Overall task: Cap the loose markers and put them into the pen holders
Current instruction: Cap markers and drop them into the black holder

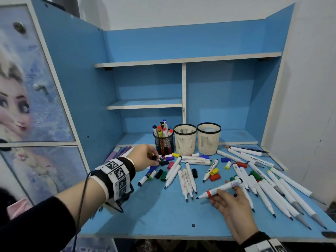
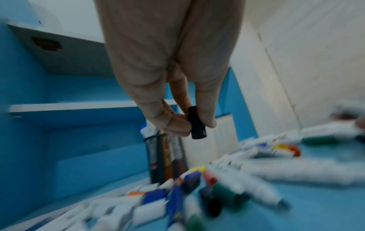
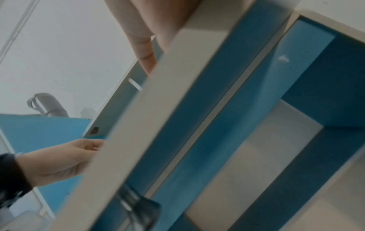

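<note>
Your left hand point(image 1: 143, 155) has a black cap point(image 2: 196, 122) pinched between thumb and fingertips, held just above the desk point(image 1: 163, 215) right in front of the black mesh holder point(image 1: 164, 144). That holder stands toward the back edge of the desk, left of the two cream holders point(image 1: 197, 140), and it's got several capped markers standing in it. The cream ones sit side by side, and I can't see anything sticking out of them.

Your right hand point(image 1: 230, 200) is nearer the front edge, fingers curled round a white marker with a red band point(image 1: 221, 188), held off the surface, bare tip pointing left toward the other hand. The right wrist view is mostly blurred shelf edge, so no help there.

Everything else is spread over the middle and right side of the desk: lots of uncapped white markers point(image 1: 187, 182) lying flat, plus loose caps point(image 1: 214, 174) in yellow, red, green, blue, black and pink mixed among them. Longer brush pens point(image 1: 291, 197) fan out toward the right edge.
</note>
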Demonstrator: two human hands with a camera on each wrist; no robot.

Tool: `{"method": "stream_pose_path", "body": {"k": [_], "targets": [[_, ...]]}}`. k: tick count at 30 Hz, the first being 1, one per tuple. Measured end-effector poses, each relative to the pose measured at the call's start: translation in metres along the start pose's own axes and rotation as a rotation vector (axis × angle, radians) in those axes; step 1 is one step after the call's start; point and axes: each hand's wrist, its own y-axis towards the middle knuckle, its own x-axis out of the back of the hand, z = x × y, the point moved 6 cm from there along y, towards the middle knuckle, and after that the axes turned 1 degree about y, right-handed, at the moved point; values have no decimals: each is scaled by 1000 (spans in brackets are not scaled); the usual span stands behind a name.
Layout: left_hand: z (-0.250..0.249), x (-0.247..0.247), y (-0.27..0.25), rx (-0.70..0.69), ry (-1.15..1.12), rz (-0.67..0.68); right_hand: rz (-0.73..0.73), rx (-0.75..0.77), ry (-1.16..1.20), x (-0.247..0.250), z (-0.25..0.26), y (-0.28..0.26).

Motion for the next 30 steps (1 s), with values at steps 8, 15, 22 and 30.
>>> {"method": "stream_pose_path", "body": {"k": [8,15,22,30], "targets": [[-57,-3,-69,-57,-630,-65,72,218,113,-53,58,-23],[-80,-4,-104,-83,-890,-101,114,403,77,-79,97,-44],[-90,-5,-109,-134,-907,-113,174,386,27,-88,93,-52],[-92,5,-115,-188,-931,-211,258,435,-43,-99,92,-53]]}}
